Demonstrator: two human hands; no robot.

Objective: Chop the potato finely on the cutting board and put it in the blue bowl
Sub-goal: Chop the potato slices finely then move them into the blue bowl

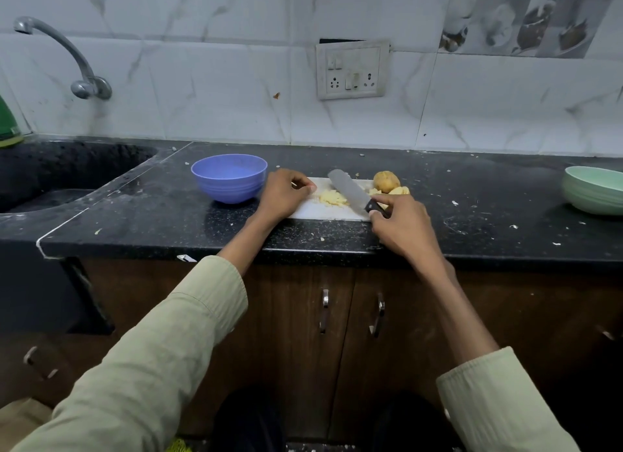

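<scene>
We are working at a white cutting board [332,212] lying on the black speckled countertop [472,212], set close to the front edge so both arms are reaching it without stretching. Our right hand [401,227] is wrapping its fingers round the black handle of the knife [352,192], and the blade is pointing toward 11 o'clock across the board with its flat showing — held this way, we judge, to sweep or gather rather than to cut straight down. Just to the 9 o'clock side of the blade, a small heap of chopped potato [333,197] is sitting on the board. Our left hand [286,193] is resting at the board's 9 o'clock edge with its fingers curled under; whether they are pinching a scrap or only steadying the board, we cannot tell. At the board's 2 o'clock corner the uncut potato piece [386,181], skin still on, is waiting beside a couple of cut chunks [399,191], parked out of the knife's way. The blue bowl [229,176] is standing just beyond the left hand at 9 o'clock, near enough for a short transfer — it looks empty, so we judge the task is only partly done. A green bowl [595,190] is sitting well apart at 3 o'clock.
</scene>
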